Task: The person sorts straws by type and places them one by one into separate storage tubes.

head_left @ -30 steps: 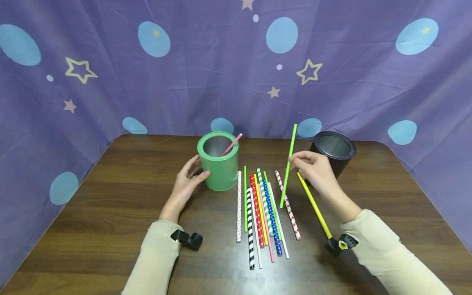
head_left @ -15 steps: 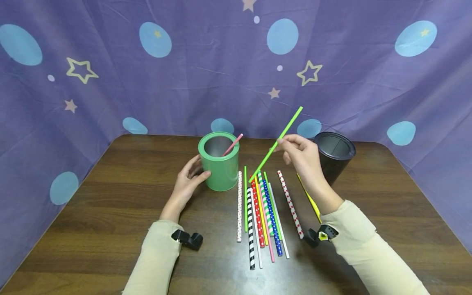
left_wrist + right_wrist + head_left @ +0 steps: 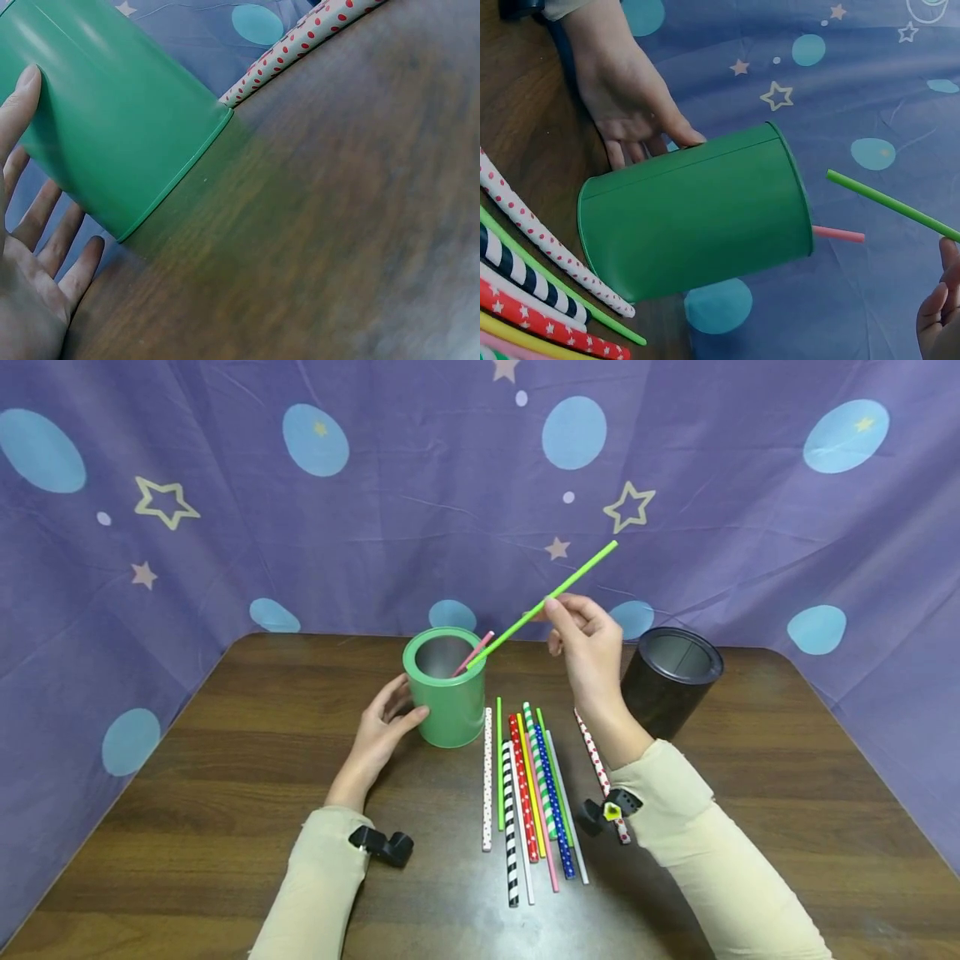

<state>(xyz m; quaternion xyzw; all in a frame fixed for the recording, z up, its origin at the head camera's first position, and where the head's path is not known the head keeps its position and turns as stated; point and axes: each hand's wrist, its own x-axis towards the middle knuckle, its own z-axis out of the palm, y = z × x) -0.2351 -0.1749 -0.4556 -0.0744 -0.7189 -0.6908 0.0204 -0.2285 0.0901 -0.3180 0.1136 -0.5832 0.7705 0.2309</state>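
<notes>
My right hand [image 3: 590, 647] pinches a light green straw [image 3: 577, 575] between thumb and fingers, tilted with its lower end at left. That end overlaps the rim of the green can [image 3: 450, 714] in the head view; in the right wrist view, the straw [image 3: 892, 202] is beyond the can's mouth, apart from it. A pink straw [image 3: 484, 642] leans inside the can and sticks out. At the can's left side is my left hand [image 3: 381, 731]. Its thumb lies on the wall, while the fingers [image 3: 56, 247] spread fairly straight behind it.
Several paper straws lie side by side in front of the can, among them a black-and-white striped straw [image 3: 511, 827] and a blue dotted straw [image 3: 556, 793]. A red-dotted straw [image 3: 589, 747] lies partly under my right wrist. A black can [image 3: 667, 689] leans at the right.
My right hand has moved left and up from beside the black can, carrying the light green straw to the green can's rim and tilting it further. The left hand has stayed put.
</notes>
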